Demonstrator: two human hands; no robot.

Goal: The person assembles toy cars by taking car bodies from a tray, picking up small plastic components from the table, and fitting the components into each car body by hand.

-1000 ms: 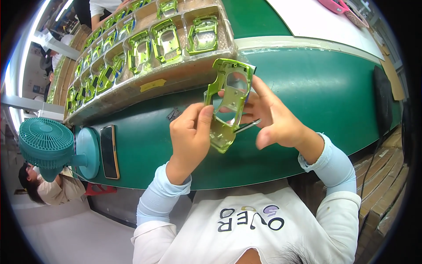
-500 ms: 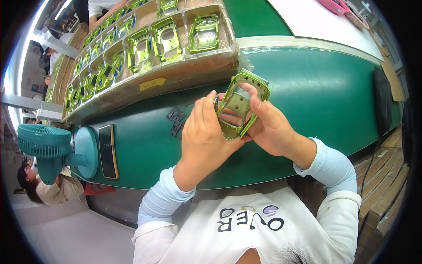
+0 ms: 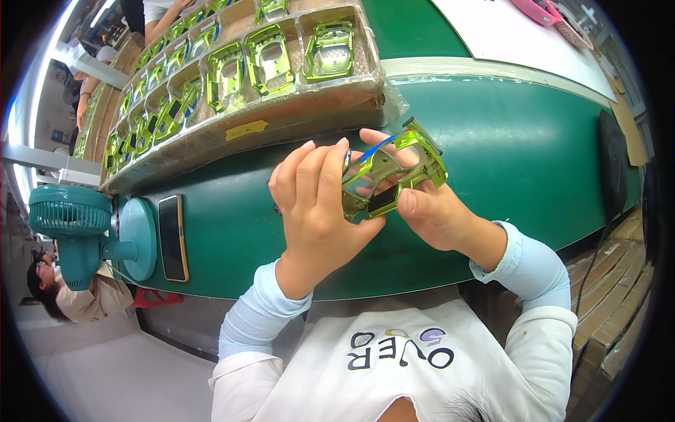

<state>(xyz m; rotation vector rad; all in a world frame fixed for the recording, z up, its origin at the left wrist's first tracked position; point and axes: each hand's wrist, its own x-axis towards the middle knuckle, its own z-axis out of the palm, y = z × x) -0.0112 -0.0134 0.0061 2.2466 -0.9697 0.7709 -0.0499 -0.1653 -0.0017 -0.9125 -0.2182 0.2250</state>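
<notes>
A green surface (image 3: 506,155) carries a long tray (image 3: 281,123) filled with shiny yellow-green frames, and at its left edge stand a teal fan (image 3: 70,225) and a dark phone (image 3: 172,238). Above this surface both hands hold one glossy yellow-green metal frame (image 3: 394,176), which has open windows, a blue strip and a dark patch. The left hand (image 3: 320,211) closes its fingers around the frame's left end, and the right hand (image 3: 432,211) pinches the right part between thumb and fingers.

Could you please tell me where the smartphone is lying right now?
In the head view the smartphone lies flat on the green table, to the person's left, just right of the teal desk fan and left of the left hand.
</notes>
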